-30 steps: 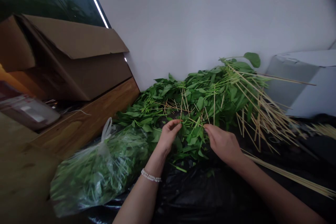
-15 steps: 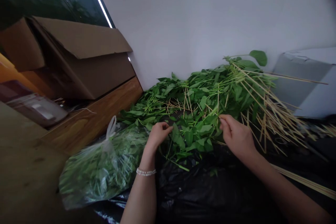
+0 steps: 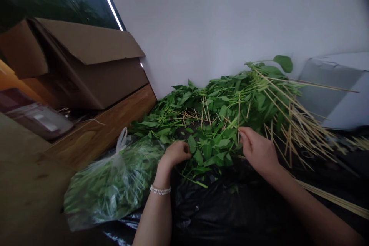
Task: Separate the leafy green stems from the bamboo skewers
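Note:
My right hand (image 3: pixel 258 148) pinches the lower end of a thin pale stick (image 3: pixel 239 111), which stands nearly upright in front of the greens. My left hand (image 3: pixel 176 153) is closed, thumb and fingers together, at the left edge of a loose heap of leafy green stems (image 3: pixel 215 146). Leaves touch or lie just behind its fingertips; what they grip, if anything, is hidden. A beaded bracelet (image 3: pixel 160 190) circles my left wrist. Beneath the heap spreads black plastic sheeting (image 3: pixel 225 211).
At left lies a tied clear bag of greens (image 3: pixel 115 190). Behind it a cardboard box (image 3: pixel 100 80) rests on a wooden ledge (image 3: pixel 123 117). Many pale sticks (image 3: pixel 302 130) jut from bundled greens at right, beside a white box (image 3: pixel 343 88). A white wall (image 3: pixel 230 23) rises behind.
My left hand has dropped slightly and its fingers have curled closer together at the leaves. My right hand has shifted a touch left and down with the stick.

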Tool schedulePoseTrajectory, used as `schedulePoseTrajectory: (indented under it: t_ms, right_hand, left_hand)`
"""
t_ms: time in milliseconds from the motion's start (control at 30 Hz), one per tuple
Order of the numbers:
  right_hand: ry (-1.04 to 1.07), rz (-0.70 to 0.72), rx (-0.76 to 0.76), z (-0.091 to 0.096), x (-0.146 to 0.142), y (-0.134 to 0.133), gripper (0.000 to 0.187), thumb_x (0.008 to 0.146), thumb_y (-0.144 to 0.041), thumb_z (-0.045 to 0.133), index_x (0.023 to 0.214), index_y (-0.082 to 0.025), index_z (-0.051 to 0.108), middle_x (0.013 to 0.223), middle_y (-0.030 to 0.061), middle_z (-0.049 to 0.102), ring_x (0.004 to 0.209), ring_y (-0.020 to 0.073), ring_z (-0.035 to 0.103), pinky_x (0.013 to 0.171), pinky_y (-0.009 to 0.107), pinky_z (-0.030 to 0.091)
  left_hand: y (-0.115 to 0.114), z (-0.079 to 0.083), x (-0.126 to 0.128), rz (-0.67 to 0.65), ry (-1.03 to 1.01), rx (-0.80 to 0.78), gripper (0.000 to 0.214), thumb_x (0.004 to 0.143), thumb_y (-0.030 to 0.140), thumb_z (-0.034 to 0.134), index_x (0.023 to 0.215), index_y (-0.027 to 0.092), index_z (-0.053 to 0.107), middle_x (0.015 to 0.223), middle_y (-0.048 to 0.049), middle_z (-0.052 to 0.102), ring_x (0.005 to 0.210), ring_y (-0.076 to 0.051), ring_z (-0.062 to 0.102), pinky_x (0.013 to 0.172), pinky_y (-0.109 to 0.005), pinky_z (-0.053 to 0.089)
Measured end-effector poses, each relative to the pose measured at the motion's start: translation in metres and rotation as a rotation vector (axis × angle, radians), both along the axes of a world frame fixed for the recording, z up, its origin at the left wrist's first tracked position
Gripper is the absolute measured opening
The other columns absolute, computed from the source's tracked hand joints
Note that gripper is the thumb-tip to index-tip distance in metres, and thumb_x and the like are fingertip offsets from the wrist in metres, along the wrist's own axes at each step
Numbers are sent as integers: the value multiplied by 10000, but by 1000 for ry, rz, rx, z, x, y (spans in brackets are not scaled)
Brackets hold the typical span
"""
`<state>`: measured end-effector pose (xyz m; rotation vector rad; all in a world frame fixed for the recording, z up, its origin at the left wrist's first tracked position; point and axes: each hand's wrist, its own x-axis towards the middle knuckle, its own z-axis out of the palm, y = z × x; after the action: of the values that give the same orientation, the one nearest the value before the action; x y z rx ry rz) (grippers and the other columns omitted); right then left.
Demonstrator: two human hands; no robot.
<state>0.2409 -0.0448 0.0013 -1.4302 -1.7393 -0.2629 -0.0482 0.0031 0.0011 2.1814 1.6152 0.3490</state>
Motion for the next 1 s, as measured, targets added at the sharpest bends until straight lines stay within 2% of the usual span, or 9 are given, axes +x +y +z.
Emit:
schedulePoseTrajectory:
  t_ms: [100, 200, 333, 433, 600, 767, 867, 1000]
  right_hand:
    - [-5, 11, 14, 1, -1, 0, 285, 952, -286, 363, 1027, -184, 618, 834, 42, 700, 719, 162, 663, 631, 258, 445]
    - [-2, 8, 14, 2, -1, -1, 293, 954, -289, 355, 1032, -191, 619, 840, 45, 702, 738, 165, 667, 630, 257, 446]
    - [-6, 6, -8, 3, -1, -2, 299, 957, -290, 344, 1029, -196, 618, 818, 43, 698, 730, 164, 663, 617, 255, 440]
    - [-15, 1, 3, 2, -1, -2, 277, 951, -274, 364, 1026, -192, 618, 828, 40, 697, 732, 165, 664, 616, 253, 435]
    - [-16, -4, 21, 1, 0, 0, 267, 951, -271, 375, 1025, -185, 617, 842, 39, 702, 721, 161, 664, 612, 249, 431]
    - [-32, 6, 45, 1, -1, -1, 245, 946, -261, 393, 1017, -184, 615, 830, 27, 699, 712, 159, 665, 611, 247, 427]
    - [-34, 7, 52, 0, -1, -1, 235, 944, -254, 399, 1014, -184, 613, 838, 26, 698, 722, 163, 668, 604, 247, 426]
    - [-28, 8, 55, -1, -1, 0, 241, 944, -252, 396, 1017, -184, 615, 845, 29, 699, 727, 164, 669, 619, 250, 432]
  left_hand:
    - [0, 0, 2, -33, -26, -2, 60, 582, 169, 647, 635, 196, 653, 610, 5, 639, 562, -142, 561, 500, -222, 331]
    - [2, 0, 6, -47, -171, 6, 98, 603, 164, 638, 699, 186, 646, 633, 11, 632, 584, -134, 563, 527, -216, 371]
    - [5, 0, 18, 49, -499, 47, 161, 713, 306, 644, 801, 172, 630, 637, 8, 630, 582, -128, 569, 561, -224, 418]
    - [4, 2, 27, 40, -576, 58, 198, 762, 355, 623, 818, 167, 649, 679, -11, 654, 606, -133, 579, 592, -233, 436]
    - [-1, 9, 25, -90, -484, 41, 172, 776, 227, 571, 870, 164, 700, 807, -28, 687, 723, -147, 603, 690, -241, 453]
    - [-4, 14, 9, -319, -176, -69, 326, 642, 39, 510, 833, 174, 737, 882, -32, 639, 794, -152, 586, 742, -237, 448]
    - [-4, 13, 5, -355, -26, -69, 373, 597, 11, 510, 819, 196, 744, 889, -34, 622, 848, -171, 576, 795, -249, 438]
    - [-3, 8, 7, -331, 24, -52, 245, 627, 94, 623, 806, 210, 744, 858, -27, 617, 858, -187, 567, 800, -259, 432]
